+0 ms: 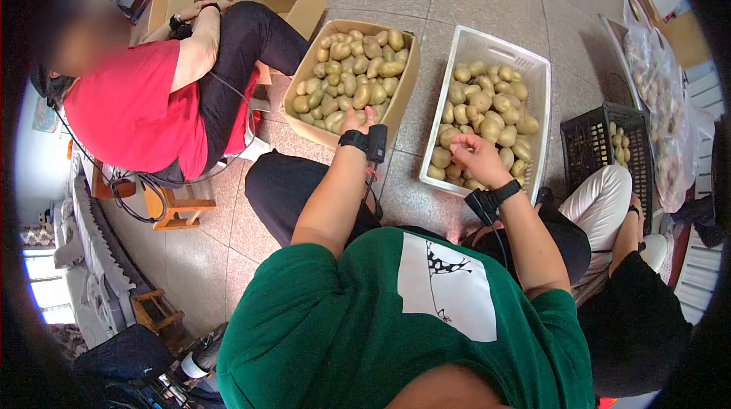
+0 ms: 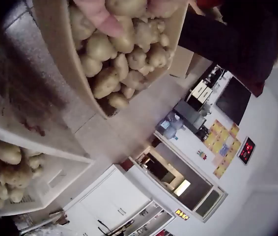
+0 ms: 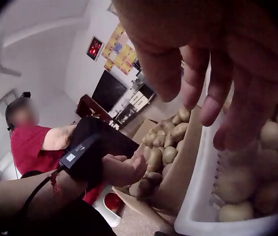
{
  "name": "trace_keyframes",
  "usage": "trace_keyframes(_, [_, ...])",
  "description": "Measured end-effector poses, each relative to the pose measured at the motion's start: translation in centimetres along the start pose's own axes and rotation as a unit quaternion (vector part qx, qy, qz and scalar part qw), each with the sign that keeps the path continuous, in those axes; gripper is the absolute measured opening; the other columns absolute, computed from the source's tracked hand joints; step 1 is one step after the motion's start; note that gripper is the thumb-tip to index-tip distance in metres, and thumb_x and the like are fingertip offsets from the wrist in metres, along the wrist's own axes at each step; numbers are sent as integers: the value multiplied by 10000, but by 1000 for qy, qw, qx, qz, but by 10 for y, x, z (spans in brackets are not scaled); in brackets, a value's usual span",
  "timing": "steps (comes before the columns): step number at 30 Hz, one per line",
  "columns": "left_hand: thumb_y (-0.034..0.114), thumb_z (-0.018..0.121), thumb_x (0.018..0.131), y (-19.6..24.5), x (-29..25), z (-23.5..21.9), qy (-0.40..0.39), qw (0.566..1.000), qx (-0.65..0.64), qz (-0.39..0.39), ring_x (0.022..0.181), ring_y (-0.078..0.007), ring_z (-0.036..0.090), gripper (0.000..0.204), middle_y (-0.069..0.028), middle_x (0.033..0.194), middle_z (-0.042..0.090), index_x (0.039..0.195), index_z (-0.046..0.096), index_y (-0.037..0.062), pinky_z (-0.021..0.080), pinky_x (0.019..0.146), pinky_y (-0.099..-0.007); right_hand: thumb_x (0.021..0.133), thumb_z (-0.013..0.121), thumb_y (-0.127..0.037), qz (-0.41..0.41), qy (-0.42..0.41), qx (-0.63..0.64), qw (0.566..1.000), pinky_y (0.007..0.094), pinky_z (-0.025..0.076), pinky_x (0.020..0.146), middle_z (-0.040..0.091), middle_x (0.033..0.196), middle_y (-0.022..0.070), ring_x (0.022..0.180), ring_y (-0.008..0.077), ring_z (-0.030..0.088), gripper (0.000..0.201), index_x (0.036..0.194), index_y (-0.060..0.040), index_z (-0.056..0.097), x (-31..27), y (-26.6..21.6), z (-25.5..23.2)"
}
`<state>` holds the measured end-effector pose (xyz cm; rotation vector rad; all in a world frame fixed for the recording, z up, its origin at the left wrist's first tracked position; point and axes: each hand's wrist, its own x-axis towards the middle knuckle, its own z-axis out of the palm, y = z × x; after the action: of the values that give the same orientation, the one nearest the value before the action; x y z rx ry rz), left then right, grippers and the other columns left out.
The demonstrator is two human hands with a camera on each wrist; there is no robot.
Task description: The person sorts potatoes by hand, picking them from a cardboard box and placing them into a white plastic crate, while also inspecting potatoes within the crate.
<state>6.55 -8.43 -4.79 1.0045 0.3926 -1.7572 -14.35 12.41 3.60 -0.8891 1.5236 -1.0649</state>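
Note:
My left hand [image 1: 358, 121] reaches over the near edge of a cardboard box [image 1: 412, 78] filled with potatoes [image 1: 362, 94]. In the left wrist view its fingers spread about a potato [image 2: 125, 7] at the top of the heap. To the right stands a white plastic crate [image 1: 487, 45], holding more potatoes [image 1: 487, 129]. Over the crate's near left part hovers my right hand [image 1: 481, 159], fingers loosely bent. The right wrist view shows those fingers [image 3: 210, 109] hanging down above the potatoes with nothing between them.
A person in a red shirt [image 1: 137, 104] sits at the left near open cardboard boxes [image 1: 288, 7]. Another person's pale trouser leg [image 1: 601, 199] is close by on the right, beside a black crate [image 1: 601, 121]. Plastic bags [image 1: 659, 81] hang at the far right.

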Motion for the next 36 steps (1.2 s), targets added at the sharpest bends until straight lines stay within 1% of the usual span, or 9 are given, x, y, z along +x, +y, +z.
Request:
trace_keyframes(5, [255, 472, 879, 21, 5, 6, 44, 999, -12, 18, 975, -262, 419, 424, -94, 1246, 324, 1232, 350, 54, 515, 695, -335, 812, 571, -164, 15, -3, -16, 1000, 203, 435, 584, 560, 819, -13, 679, 62, 506, 238, 999, -18, 555, 1, 2, 0])
trace_keyframes(8, [244, 444, 891, 22, 1, 7, -9, 996, -12, 83, 998, -261, 410, 395, -98, 1232, 339, 1225, 358, 51, 515, 698, -338, 810, 575, -170, 27, -2, -32, 999, 206, 435, 586, 561, 808, -11, 674, 64, 506, 240, 992, -15, 558, -1, 0, 0])
trace_keyframes(11, [212, 426, 896, 37, 74, -30, -128, 960, 181, 169, 1018, -275, 429, 381, -115, 1254, 335, 1223, 351, 32, 492, 765, -341, 806, 582, -177, 28, 1, -43, 999, 207, 434, 583, 562, 791, -7, 668, 64, 506, 245, 984, -9, 561, 1, 7, -2])
trace_keyframes(14, [190, 414, 899, 40, 94, -34, -204, 904, 305, 221, 1032, -284, 442, 372, -127, 1269, 332, 1222, 346, 19, 477, 809, -343, 801, 588, -182, 28, -2, -46, 999, 211, 435, 591, 567, 784, 1, 675, 68, 509, 254, 978, -2, 563, 2, 11, -3])
trace_keyframes(15, [177, 416, 896, 33, 74, -19, -140, 968, 120, 172, 1038, -283, 447, 379, -132, 1272, 336, 1219, 333, -3, 461, 836, -346, 799, 590, -184, 32, -6, -45, 998, 214, 438, 603, 571, 786, 8, 682, 72, 513, 258, 976, 2, 563, 2, 12, -4])
trace_keyframes(16, [165, 417, 893, 28, 58, -7, -70, 988, -71, 116, 1045, -282, 452, 386, -138, 1274, 339, 1215, 320, -25, 445, 864, -349, 799, 590, -184, 32, -6, -45, 998, 214, 438, 603, 571, 786, 8, 682, 72, 513, 258, 976, 2, 563, 4, 14, -4])
trace_keyframes(23, [142, 381, 902, -2, 39, -7, -90, 993, -23, 67, 1109, -259, 424, 415, -142, 1305, 318, 1267, 263, -14, 406, 915, -346, 792, 592, -186, 19, -4, -76, 997, 244, 447, 679, 600, 828, 52, 737, 112, 545, 265, 965, 14, 569, 7, 20, -2])
trace_keyframes(33, [121, 421, 883, -86, -53, -5, -128, 965, 156, -170, 1094, -286, 448, 353, -156, 1197, 427, 1200, 331, -6, 414, 916, -363, 744, 597, -198, -22, 74, -132, 988, 308, 463, 667, 616, 795, 125, 727, 219, 590, 254, 914, -10, 577, 10, 25, -8])
trace_keyframes(36, [135, 363, 904, -106, -61, -17, -170, 925, 241, -238, 1112, -305, 434, 326, -153, 1239, 398, 1192, 335, -14, 383, 946, -379, 727, 597, -177, -39, 140, -211, 967, 331, 453, 709, 601, 861, 161, 785, 276, 576, 261, 919, -2, 572, 6, 18, -17])
